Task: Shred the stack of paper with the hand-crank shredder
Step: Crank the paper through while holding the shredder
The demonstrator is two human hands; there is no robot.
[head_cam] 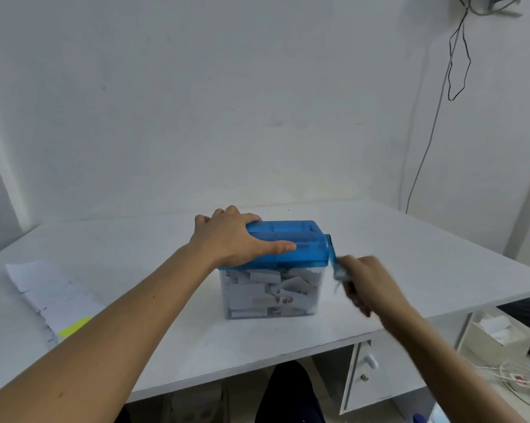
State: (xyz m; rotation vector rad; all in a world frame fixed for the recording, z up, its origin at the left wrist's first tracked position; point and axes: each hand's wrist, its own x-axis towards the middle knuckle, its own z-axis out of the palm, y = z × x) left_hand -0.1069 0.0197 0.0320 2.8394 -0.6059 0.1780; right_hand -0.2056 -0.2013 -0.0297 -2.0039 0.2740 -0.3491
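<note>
Fingers of the right hand, motion-blurred, are seen curled round the blue plastic crank, at 3 o'clock of the clear plastic bin. At 8 o'clock, well apart, a stack of white paper sheets bearing a yellow sticky note lies on the white table. The bin is shown nearly filled with shreds. The translucent blue shredder lid is pressed by the left hand, fingers spread flat. Shredding is judged well advanced, with many sheets left.
</note>
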